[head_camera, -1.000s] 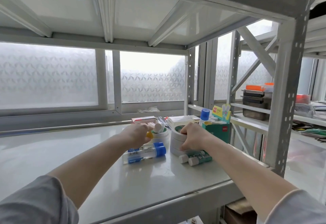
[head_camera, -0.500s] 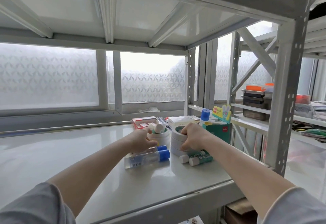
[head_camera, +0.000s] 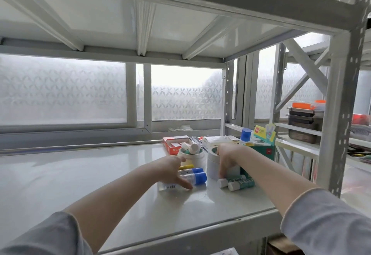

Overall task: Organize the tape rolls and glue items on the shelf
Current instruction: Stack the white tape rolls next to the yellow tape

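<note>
Two clear glue bottles with blue caps (head_camera: 195, 176) lie side by side on the white shelf (head_camera: 100, 174). My left hand (head_camera: 170, 171) lies spread over them, thumb along the front bottle, a finger reaching toward a white tape roll (head_camera: 197, 159) that has glue sticks (head_camera: 193, 147) standing in its core. A yellow item (head_camera: 186, 167) lies just behind the bottles. My right hand (head_camera: 226, 157) grips a stack of white tape rolls (head_camera: 212, 167) from above, fingers curled down its front. Two green glue sticks (head_camera: 240, 183) lie in front of that stack.
Behind the tape stand a red open box (head_camera: 172, 145) and a white box (head_camera: 218, 140). A green box (head_camera: 266, 151) with a blue-capped bottle (head_camera: 246, 134) sits at the right. A shelf post (head_camera: 337, 134) rises at the front right corner. Frosted windows close off the back.
My left hand has left the tape roll holding glue sticks and come down and forward onto the blue-capped bottles. My right hand stays on the tape stack.
</note>
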Available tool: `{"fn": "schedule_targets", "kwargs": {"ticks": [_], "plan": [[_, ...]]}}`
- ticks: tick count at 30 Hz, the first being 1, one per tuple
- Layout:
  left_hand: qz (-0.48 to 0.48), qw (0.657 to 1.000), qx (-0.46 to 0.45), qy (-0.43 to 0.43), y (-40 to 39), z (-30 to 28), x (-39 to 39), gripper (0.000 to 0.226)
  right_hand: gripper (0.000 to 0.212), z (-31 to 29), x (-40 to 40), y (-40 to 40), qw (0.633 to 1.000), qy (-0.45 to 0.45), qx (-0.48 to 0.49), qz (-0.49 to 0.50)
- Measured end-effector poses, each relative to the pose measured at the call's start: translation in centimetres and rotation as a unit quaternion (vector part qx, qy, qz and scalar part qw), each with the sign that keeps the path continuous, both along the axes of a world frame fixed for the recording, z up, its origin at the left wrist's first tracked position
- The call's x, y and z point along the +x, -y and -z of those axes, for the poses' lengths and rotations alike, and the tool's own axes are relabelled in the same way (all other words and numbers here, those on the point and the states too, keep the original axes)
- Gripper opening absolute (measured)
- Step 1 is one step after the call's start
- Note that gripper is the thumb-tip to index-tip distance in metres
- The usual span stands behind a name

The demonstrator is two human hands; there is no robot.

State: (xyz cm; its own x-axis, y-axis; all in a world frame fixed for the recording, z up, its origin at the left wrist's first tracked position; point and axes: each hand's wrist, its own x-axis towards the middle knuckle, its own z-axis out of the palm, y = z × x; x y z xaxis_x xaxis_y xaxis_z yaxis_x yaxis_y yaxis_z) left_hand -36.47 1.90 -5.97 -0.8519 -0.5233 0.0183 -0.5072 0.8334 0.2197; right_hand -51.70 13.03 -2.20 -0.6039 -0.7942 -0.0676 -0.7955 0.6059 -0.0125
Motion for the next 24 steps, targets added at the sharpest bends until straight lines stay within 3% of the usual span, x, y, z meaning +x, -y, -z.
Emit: {"fn": "schedule_targets", "kwargs": {"ticks": [11, 17, 24], "plan": [[0.024, 0.999, 0.015, -0.039, -0.1, 0.1, 0.4, 0.094, 0.083, -0.8, 0.1, 0.8, 0.999, -0.025, 0.035, -0.002], [0.022, 0.998, 0.014, -0.064, 0.2, -0.2, 0.8, 0.095, 0.074, -3.9, 1.3, 1.0, 0.998, -0.043, 0.026, -0.023], [0.021, 0.996, 0.027, -0.086, 0.5, -0.7, 1.5, 0.091, 0.080, -6.9, 2.7, 1.1, 0.996, -0.078, 0.012, -0.031]]}}
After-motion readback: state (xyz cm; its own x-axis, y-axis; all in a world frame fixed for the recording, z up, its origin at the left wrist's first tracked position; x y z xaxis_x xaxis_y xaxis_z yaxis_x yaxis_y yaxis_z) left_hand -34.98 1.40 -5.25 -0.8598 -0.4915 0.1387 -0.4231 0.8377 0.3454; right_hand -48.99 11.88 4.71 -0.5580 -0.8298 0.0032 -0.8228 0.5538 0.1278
